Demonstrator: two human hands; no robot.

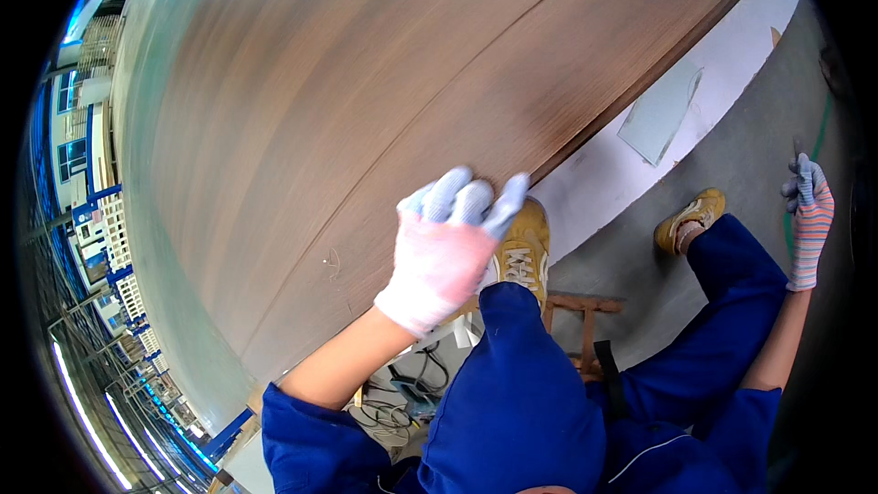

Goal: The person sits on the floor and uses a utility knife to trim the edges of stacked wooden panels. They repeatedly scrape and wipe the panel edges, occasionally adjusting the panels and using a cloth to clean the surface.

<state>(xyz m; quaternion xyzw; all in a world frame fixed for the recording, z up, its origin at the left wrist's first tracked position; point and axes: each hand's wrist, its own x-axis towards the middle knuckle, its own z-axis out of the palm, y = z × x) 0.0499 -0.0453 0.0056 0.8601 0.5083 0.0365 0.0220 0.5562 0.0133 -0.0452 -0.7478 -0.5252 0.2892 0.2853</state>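
Observation:
A large wood-grained brown panel (366, 119) fills most of the view. Near its front edge, my left hand (448, 252), in a pink and grey glove, touches the surface. Its fingers are bent and apart, with the thumb out by the panel's edge; what lies under the fingertips is hidden. Far to the right, my right hand (809, 210), in a striped glove with grey fingers, hangs away from the panel. Its fingers are closed around a thin dark object (797, 144), whose kind I cannot make out. A loose thread (331, 265) lies on the panel.
Beneath the panel's edge, a white board (732, 64) carries a thin pale sheet (660, 114). My yellow shoes (519, 256) stand near a wooden stool or frame (587, 316). Cables and a dark power tool (416, 393) lie below my left arm.

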